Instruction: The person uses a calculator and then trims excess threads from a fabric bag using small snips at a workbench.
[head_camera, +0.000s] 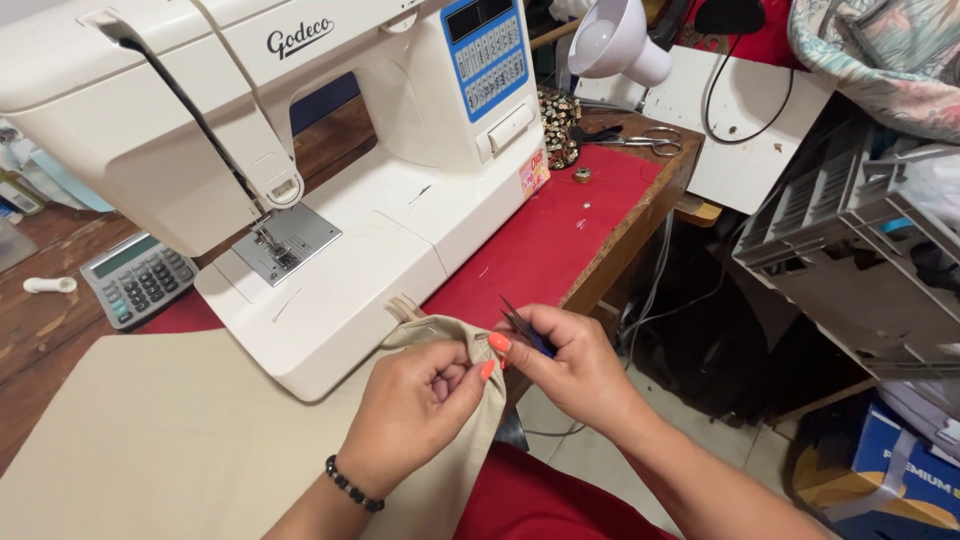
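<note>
Both busy: left hand (415, 410) fingers pinch beige fabric (180, 440) edge; right hand (570, 365) fingers clamp thread snips (525, 328) beside sewing machine (330, 180).

Light: bright, even, from above
Glare: soft sheen on the white sewing machine (300, 150)
Shadows: faint under the machine's arm; dark beneath the table (640, 215) at right
Focus: sharp in the middle
Edges: wide-angle bend, slight softness at the corners
</note>
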